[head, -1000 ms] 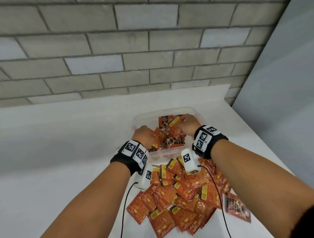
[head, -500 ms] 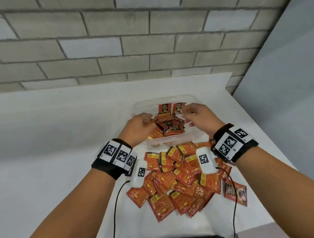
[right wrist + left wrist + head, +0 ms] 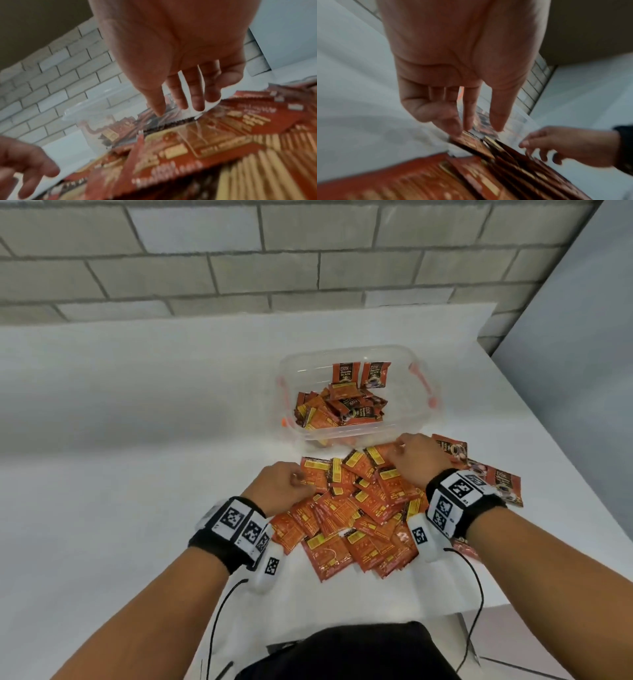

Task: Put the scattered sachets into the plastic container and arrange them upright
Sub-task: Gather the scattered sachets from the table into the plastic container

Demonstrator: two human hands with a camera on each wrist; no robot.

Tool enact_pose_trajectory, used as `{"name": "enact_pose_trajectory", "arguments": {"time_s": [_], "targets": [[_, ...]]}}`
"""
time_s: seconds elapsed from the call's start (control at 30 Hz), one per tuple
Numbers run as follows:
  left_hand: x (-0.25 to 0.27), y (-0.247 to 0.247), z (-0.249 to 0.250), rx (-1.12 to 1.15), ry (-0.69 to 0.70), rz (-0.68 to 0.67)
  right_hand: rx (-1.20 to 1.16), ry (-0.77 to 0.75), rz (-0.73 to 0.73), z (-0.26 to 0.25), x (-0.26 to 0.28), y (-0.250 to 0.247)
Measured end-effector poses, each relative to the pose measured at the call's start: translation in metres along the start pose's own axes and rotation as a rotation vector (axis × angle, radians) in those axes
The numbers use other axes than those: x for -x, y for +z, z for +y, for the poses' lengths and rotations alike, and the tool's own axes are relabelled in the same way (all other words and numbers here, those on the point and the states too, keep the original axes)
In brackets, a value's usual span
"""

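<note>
Orange sachets [image 3: 356,508] are heaped by the tabletop's near edge, just short of the plastic container [image 3: 424,419]. Loosely spread, nothing gripped, the left hand [image 3: 279,487] and right hand [image 3: 416,460] reach onto them. Slick packets could be fumbled and spill off the edge.

Even soft light, blurred wrist views, wide-angle bending

A bare recording or test room: plain white table [image 3: 137,412] set against a grey brick wall [image 3: 239,261]
</note>
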State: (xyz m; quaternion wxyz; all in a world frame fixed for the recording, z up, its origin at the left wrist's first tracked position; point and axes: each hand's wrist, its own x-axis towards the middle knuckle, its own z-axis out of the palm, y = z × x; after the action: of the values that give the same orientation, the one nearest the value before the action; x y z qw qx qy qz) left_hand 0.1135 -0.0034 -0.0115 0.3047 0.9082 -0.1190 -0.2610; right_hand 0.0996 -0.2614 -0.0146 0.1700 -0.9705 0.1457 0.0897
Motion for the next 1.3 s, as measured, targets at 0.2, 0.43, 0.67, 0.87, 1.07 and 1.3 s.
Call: {"name": "enact_pose_trajectory", "arguments": {"time_s": [0.2, 0.43, 0.67, 0.87, 1.07, 1.3], "targets": [[-0.031, 0.040, 0.045, -0.141, 0.026, 0.217, 0.204, 0.123, -0.072, -0.005, -0.008, 0.011], [-0.044, 0.045, 0.058, -0.198, -0.004, 0.166, 0.029, 0.102, -0.080, -0.015, 0.004, 0.010], [-0.046, 0.034, 0.051, 0.106, -0.078, 0.114, -0.554, 0.203, -0.122, -0.015, 0.008, -0.001], [-0.036, 0.016, 0.040, 0.326, -0.085, 0.108, -1.017, 0.284, -0.238, 0.004, 0.016, -0.026], [-0.026, 0.004, 0.018, 0.418, -0.138, 0.107, -1.018, 0.331, -0.195, 0.034, 0.042, -0.042], [-0.030, 0.021, 0.025, 0.262, -0.130, 0.021, -0.416, 0.278, -0.324, 0.018, 0.066, -0.019]]}}
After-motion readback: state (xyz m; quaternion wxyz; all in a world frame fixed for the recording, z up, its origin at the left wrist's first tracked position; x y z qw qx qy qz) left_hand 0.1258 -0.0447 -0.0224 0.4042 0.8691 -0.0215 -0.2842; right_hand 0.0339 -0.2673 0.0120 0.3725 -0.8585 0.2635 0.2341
